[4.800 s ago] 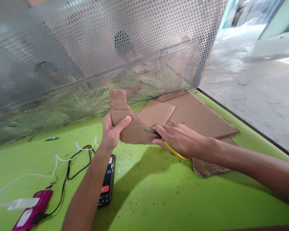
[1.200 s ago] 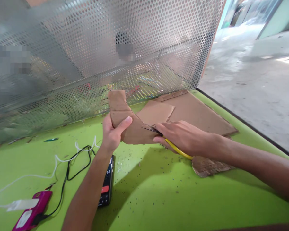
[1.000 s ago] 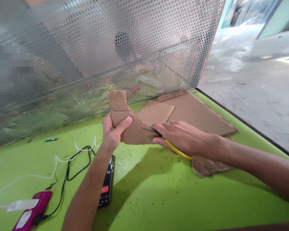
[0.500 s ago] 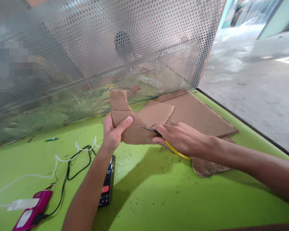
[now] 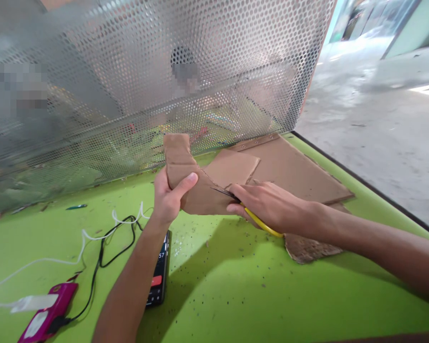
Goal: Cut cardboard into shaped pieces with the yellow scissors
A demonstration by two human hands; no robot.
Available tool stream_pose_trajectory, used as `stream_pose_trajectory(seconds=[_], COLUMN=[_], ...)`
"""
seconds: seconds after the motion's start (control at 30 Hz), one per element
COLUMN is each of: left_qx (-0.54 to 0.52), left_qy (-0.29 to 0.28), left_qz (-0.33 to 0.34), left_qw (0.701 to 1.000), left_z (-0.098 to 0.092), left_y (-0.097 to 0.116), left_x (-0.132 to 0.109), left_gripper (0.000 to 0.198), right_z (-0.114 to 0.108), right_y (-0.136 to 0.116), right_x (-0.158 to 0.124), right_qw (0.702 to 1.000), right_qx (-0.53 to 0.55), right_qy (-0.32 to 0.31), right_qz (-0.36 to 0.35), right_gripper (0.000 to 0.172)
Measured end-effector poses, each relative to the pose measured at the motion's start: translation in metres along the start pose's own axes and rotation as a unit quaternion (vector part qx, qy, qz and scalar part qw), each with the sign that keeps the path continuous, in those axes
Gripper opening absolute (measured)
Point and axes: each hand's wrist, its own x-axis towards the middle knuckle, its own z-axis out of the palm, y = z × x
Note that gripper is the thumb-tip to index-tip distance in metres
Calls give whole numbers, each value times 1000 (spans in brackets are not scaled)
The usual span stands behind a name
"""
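My left hand (image 5: 169,195) grips a curved piece of brown cardboard (image 5: 203,193), thumb on its face and fingers behind it. The piece is held up off the table, its narrow end pointing away from me. My right hand (image 5: 268,205) is closed around yellow-handled scissors (image 5: 260,223). Their dark blade lies across the right part of the piece, near its cut edge. Part of the handles is hidden inside my right hand. Behind the hands lie a smaller cardboard piece (image 5: 232,166) and a large cardboard sheet (image 5: 296,166).
A perforated metal panel (image 5: 146,95) stands along the back of the green table (image 5: 307,305). By my left forearm lies a phone (image 5: 159,281). White and black cables (image 5: 102,247) run to a magenta power strip (image 5: 62,300). A torn cardboard scrap (image 5: 307,247) lies under my right forearm.
Almost nothing differs. The cardboard piece and my left hand have shifted very slightly to the right; the scissors stay at the same part of the piece.
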Motion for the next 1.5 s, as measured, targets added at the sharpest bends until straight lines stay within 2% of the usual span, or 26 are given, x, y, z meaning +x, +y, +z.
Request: stream_pose_trajectory(seconds=[0.23, 0.47, 0.8, 1.0, 1.23, 1.5], left_qx=[-9, -18, 12, 6, -24, -5], left_qy=[-11, -17, -28, -26, -30, -39], left_qz=[-3, -11, -15, -15, -25, -15], left_qw=[1000, 1000, 999, 1000, 999, 999], left_z=[0, 0, 4, 4, 4, 9], left_y=[-1, 1, 3, 2, 4, 5], left_x=[-1, -1, -4, -3, -3, -5], left_gripper=[30, 31, 35, 34, 33, 32], right_z=[-2, 3, -8, -3, 5, -4], right_y=[-6, 1, -8, -7, 2, -8], right_x=[0, -2, -1, 1, -1, 0], right_qw=[999, 998, 1000, 999, 996, 1000], right_qx=[-10, 65, 4, -2, 84, -4], right_qy=[-7, -2, -19, -22, 16, -13], right_qz=[37, -5, 3, 30, -32, 25], right_gripper=[34, 41, 31, 32, 46, 35])
